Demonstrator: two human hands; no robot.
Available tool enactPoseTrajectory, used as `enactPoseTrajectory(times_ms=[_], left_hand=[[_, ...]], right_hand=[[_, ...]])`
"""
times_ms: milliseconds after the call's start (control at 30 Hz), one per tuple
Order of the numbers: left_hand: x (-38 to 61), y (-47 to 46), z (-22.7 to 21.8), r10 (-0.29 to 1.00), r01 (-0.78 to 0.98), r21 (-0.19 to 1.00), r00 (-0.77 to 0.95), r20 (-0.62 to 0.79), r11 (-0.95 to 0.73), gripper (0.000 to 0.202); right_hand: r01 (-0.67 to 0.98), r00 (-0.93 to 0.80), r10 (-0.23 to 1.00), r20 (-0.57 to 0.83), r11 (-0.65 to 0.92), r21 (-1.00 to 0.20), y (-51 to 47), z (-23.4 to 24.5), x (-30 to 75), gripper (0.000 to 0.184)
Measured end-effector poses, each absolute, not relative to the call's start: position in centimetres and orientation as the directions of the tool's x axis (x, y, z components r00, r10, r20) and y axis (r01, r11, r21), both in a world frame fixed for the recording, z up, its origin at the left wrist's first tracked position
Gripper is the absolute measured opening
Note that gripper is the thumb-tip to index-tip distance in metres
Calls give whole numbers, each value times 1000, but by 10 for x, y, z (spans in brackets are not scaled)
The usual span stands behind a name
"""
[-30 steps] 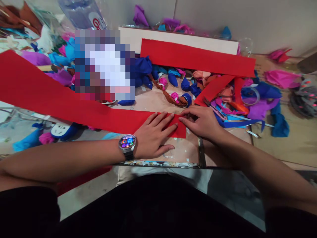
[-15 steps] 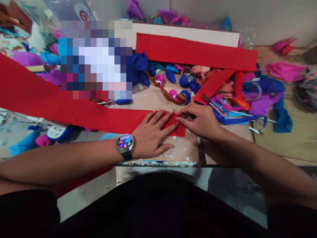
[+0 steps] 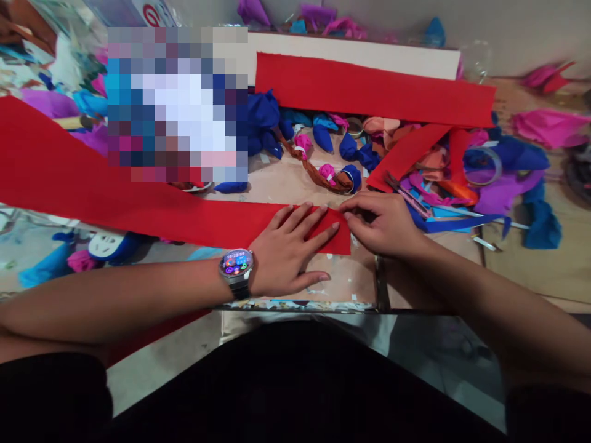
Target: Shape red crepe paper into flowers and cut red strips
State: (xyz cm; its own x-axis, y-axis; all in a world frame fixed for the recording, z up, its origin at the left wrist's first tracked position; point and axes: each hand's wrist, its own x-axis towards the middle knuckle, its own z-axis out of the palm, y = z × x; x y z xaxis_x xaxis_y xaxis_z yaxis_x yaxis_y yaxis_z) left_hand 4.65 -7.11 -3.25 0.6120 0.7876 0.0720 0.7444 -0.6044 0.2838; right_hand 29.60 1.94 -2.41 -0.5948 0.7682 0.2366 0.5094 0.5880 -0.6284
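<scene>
A long red strip (image 3: 217, 223), perhaps crepe paper or cloth, runs from the left side of the table to a cut end in front of me. My left hand (image 3: 293, 252) lies flat on it near that end, fingers spread. At the strip's top right corner is my right hand (image 3: 381, 221), thumb and forefinger pinched together at the edge. A pair of pink-handled scissors (image 3: 409, 195) rests just beyond my right knuckles. Above my hands, a brown twisted length with pink and blue paper bits (image 3: 318, 171) lies on the table.
Another red strip (image 3: 373, 89) lies across a white board (image 3: 360, 52) at the back. A roll of clear tape (image 3: 482, 166) sits among coloured scraps on the right. A white-and-blue power strip (image 3: 108, 245) is at the left. A pixelated patch hides the upper left.
The view has shifted slightly, so the scene sits a bit differently. My right fingertips have moved from on the strip to its top right corner. My left hand stays flat on it.
</scene>
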Motion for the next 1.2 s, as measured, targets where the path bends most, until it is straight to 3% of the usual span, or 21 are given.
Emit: enactPoseTrajectory(times_ms=[333, 700, 1200], left_hand=[[54, -70, -25, 804, 772, 242, 591, 67, -588, 86], [55, -70, -35, 797, 757, 260, 593, 113, -600, 81], [55, -70, -32, 802, 750, 297, 586, 113, -590, 78]], right_hand=[[500, -610, 757, 234, 596, -628, 21, -26, 296, 19], [414, -638, 697, 327, 669, -617, 22, -28, 296, 14], [420, -657, 684, 315, 680, -601, 22, -30, 292, 13]])
